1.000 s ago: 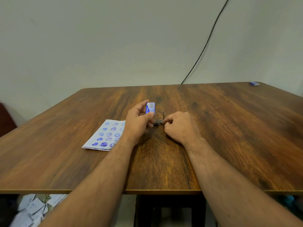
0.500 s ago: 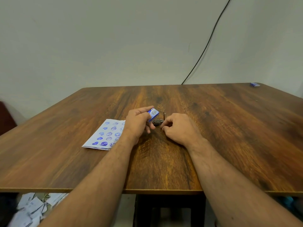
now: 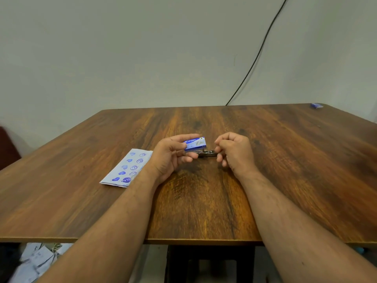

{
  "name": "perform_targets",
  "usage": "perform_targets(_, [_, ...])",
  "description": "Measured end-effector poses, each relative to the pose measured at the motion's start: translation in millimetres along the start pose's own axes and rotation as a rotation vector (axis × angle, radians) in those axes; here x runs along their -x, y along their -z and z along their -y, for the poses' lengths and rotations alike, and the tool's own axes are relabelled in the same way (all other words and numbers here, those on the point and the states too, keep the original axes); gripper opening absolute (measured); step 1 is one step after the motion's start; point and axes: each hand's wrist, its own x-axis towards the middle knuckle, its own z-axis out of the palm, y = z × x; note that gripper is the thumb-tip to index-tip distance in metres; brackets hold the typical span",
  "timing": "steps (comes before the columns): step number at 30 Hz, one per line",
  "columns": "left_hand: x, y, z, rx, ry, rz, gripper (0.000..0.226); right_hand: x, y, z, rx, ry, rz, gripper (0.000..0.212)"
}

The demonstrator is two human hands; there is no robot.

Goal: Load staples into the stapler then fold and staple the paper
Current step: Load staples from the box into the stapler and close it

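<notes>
Pale grey wall, with a black cable [image 3: 259,52] running down it, backs a brown wood-grain bench [image 3: 285,160] on which everything lies. Near the middle sits a small metal stapler [image 3: 207,153], flat on the wood between the two hands. The left hand [image 3: 173,155] holds a small blue cardboard box of staples [image 3: 194,144] just above the stapler's left end, thumb on top and fingers curled beneath it. The right hand [image 3: 235,153] is at the stapler's right end with its fingers curled inward; whether they pinch anything, a strip of staples or part of the stapler, cannot be told. A white sheet of paper printed with blue hearts and circles [image 3: 127,168] lies flat just left of the left wrist, not yet touched.

By my judgement the loading step is in hand: staples must come out of the box, then be set into the stapler's channel. That calls for a fine pinch and a steady stapler.

Whether the stapler is open is hard to make out; it is small and partly covered. A small blue object [image 3: 316,105] at the far right corner is too distant to identify, and loose papers [image 3: 38,260] under the bench edge are cut off.
</notes>
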Motion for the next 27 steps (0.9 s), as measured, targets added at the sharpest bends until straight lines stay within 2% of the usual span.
perform_targets(6, [-3.5,4.0,0.9,0.009,0.030,-0.012,0.052,-3.5,0.2,1.0,0.022,-0.070,0.047,0.030])
perform_targets(12, [-1.4,2.0,-1.2,-0.055,0.052,-0.008,0.043,-3.8,0.0,0.7,0.124,-0.113,0.046,0.033])
perform_targets(15, [-0.9,1.8,-1.8,-0.065,0.053,-0.019,0.039,-4.8,-1.3,0.3,0.232,-0.074,0.024,0.037])
perform_targets(18, [-3.2,3.9,-0.5,-0.070,0.064,-0.028,0.040,-4.9,-3.4,2.5,0.143,-0.131,0.001,0.031])
perform_targets(21, [-5.2,5.5,0.4,-0.090,0.063,-0.033,0.038,-5.5,-1.5,2.3,0.178,-0.108,0.083,0.041])
perform_targets(24, [-6.3,5.1,1.6,-0.132,0.061,-0.030,0.036,-4.9,2.9,0.5,0.224,-0.063,0.175,0.040])
perform_targets(27, [-7.4,4.8,2.3,-0.165,0.063,-0.041,0.037,-6.0,2.0,-2.4,0.198,-0.052,0.151,0.036])
